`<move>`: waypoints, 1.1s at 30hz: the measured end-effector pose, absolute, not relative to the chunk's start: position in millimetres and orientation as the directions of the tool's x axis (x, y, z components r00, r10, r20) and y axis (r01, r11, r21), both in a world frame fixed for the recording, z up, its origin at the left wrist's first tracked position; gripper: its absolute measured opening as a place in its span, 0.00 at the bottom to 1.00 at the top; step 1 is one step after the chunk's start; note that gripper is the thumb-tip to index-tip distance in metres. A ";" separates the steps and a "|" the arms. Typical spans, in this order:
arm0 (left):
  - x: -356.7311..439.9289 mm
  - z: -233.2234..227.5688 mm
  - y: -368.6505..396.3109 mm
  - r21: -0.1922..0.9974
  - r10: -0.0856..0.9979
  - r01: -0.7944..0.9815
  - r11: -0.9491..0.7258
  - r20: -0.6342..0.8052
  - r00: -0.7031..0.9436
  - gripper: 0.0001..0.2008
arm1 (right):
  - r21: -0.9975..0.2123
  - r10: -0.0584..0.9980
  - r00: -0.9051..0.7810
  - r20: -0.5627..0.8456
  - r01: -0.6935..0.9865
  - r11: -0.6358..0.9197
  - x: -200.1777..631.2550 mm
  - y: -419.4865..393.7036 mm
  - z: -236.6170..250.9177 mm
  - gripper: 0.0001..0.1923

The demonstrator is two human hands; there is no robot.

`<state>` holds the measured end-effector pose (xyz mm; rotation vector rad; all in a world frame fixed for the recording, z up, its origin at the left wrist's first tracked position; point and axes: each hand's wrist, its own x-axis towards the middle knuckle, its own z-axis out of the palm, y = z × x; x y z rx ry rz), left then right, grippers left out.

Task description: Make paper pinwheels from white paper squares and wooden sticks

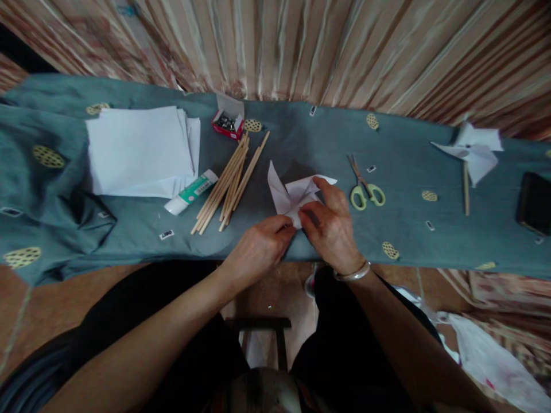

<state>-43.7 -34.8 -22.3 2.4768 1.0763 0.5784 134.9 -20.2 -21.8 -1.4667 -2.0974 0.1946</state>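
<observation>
A white paper pinwheel (282, 198) with pointed, folded blades is between my hands, near the front edge of the cloth-covered table. My left hand (264, 244) pinches its lower edge between thumb and fingers. From the right, my right hand (331, 226) grips the pinwheel too, its index finger on a right-hand blade and its thumb near the lower middle. Part of the paper is hidden behind my fingers. Several wooden sticks (230, 183) lie in a loose pile to the left, and scissors (364, 186) with green handles rest to the right.
A stack of white paper (138, 152) lies at the left, with a glue tube (191, 192) beside it. Behind the sticks stands an open red box (228, 123) of small metal pieces. At the right are a pinwheel on a stick (473, 155) and a black phone (534, 203).
</observation>
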 end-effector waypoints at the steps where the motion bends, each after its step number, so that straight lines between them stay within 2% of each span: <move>1: -43.7 -22.1 -34.7 0.489 0.752 0.598 -0.635 0.215 0.623 0.10 | -0.423 0.899 -0.239 0.367 0.817 0.391 134.9 -20.1 -22.2 0.05; 8: -43.8 -22.4 -35.8 0.488 0.754 0.604 -0.631 0.201 0.626 0.10 | -0.449 0.913 -0.221 0.343 0.815 0.366 134.0 -20.6 -23.2 0.07; 17: -43.8 -23.7 -34.9 0.483 0.759 0.612 -0.626 0.197 0.621 0.11 | -0.398 0.911 -0.207 0.357 0.849 0.349 131.4 -21.8 -23.0 0.04; 24: -43.4 -22.2 -35.7 0.479 0.756 0.617 -0.624 0.171 0.632 0.10 | -0.364 0.906 -0.252 0.340 0.853 0.373 132.1 -22.7 -20.2 0.06; 33: -43.2 -21.9 -36.0 0.464 0.751 0.624 -0.629 0.155 0.641 0.10 | -0.369 0.882 -0.261 0.393 0.834 0.411 130.8 -24.1 -28.6 0.11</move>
